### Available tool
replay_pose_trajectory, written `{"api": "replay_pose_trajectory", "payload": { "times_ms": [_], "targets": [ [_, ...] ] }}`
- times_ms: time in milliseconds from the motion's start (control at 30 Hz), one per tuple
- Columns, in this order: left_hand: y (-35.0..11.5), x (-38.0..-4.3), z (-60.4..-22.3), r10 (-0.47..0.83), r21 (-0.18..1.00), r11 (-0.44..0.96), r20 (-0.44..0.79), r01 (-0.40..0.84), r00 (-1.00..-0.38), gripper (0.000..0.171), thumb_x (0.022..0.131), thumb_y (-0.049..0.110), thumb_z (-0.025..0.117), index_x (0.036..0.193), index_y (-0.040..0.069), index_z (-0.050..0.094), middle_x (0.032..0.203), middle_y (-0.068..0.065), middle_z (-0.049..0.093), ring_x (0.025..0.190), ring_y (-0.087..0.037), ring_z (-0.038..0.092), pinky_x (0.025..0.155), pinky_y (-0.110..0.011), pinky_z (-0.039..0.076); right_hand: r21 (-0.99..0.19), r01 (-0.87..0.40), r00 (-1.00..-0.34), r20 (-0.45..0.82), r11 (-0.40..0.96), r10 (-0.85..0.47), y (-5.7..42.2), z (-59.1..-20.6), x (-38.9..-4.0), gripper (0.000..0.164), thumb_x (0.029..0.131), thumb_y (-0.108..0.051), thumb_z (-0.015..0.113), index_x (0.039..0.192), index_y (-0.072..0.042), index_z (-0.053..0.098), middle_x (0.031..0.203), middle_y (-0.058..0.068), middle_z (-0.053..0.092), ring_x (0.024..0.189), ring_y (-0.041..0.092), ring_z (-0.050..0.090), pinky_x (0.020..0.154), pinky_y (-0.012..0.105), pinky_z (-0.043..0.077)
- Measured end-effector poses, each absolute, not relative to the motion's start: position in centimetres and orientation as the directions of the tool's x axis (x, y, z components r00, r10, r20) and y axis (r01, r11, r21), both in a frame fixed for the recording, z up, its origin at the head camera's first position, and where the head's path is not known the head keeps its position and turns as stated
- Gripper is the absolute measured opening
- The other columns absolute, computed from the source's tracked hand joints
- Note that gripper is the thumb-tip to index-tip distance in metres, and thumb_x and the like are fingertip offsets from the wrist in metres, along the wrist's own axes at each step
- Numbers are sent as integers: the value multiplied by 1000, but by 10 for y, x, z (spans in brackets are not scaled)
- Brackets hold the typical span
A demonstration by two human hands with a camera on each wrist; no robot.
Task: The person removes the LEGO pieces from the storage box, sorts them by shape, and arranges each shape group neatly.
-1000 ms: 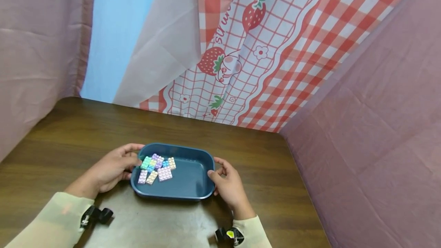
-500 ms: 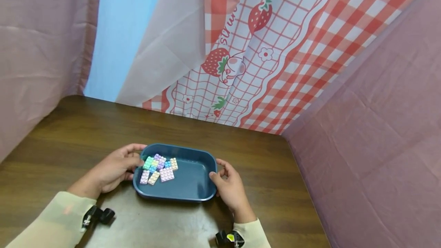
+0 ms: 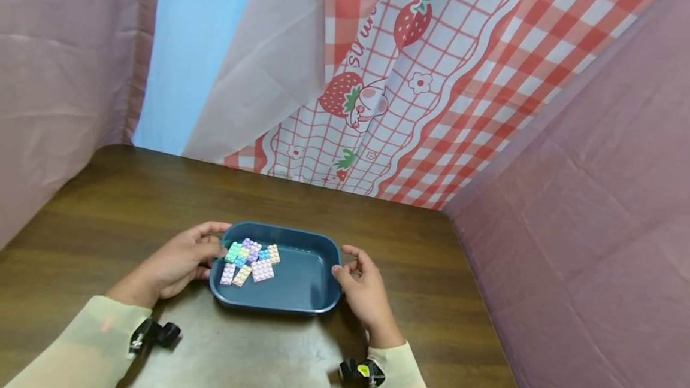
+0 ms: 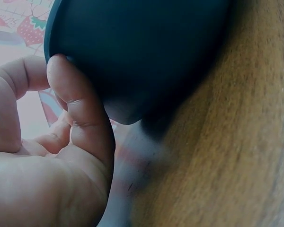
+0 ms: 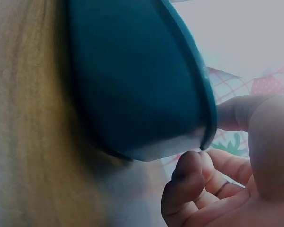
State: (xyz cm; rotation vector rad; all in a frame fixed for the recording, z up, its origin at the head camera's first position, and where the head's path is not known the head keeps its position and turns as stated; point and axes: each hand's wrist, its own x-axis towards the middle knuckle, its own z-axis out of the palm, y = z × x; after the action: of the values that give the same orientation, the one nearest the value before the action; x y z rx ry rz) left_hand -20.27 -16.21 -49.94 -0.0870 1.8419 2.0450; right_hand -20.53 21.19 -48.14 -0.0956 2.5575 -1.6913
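A dark teal oblong tray [image 3: 302,283] rests on the wooden table, held at its two short ends. Several pastel toy building bricks [image 3: 262,269] lie flat in its left half, in lilac, cream, green, blue and yellow. My left hand [image 3: 180,262] grips the left end, with the thumb over the rim. At the right end, my right hand [image 3: 366,295] pinches the rim lightly between thumb and fingers. Close up, the tray's outer wall [image 4: 142,47] fills the left wrist view beside the curled fingers. In the right wrist view the tray's rim [image 5: 208,104] meets the right hand.
Around the tray spreads the brown wooden table [image 3: 420,256], with a shiny glare patch at the front. A red checked strawberry cloth [image 3: 431,106] hangs behind it. Pinkish drapes [image 3: 582,196] stand along both sides.
The head view has shifted slightly, so the scene sits a little further right. The right thumb lies slightly less far over the rim. The bricks keep their places in the tray.
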Motion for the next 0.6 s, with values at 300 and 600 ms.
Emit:
{"api": "replay_pose_trajectory", "payload": {
  "times_ms": [300, 600],
  "targets": [
    [-163, -204, -501, 245, 945, -72, -293, -319, -924, 71, 96, 11, 65, 160, 13, 34, 122, -19, 62, 89, -26, 67, 66, -39, 62, -901, -96, -983, 19, 423, -182, 212, -454, -209, 38, 99, -25, 73, 134, -16, 65, 87, 10, 59, 62, 20, 59, 56, 31, 54],
    [-166, -205, -500, 250, 947, -77, -285, -313, -925, 70, 95, 9, 65, 159, 11, 35, 124, -21, 58, 87, -24, 65, 64, -34, 60, -851, -147, -938, -41, 504, -343, 189, -427, -224, 28, 99, -37, 72, 124, -24, 70, 85, 9, 64, 64, 26, 63, 54, 36, 57]
  ]
}}
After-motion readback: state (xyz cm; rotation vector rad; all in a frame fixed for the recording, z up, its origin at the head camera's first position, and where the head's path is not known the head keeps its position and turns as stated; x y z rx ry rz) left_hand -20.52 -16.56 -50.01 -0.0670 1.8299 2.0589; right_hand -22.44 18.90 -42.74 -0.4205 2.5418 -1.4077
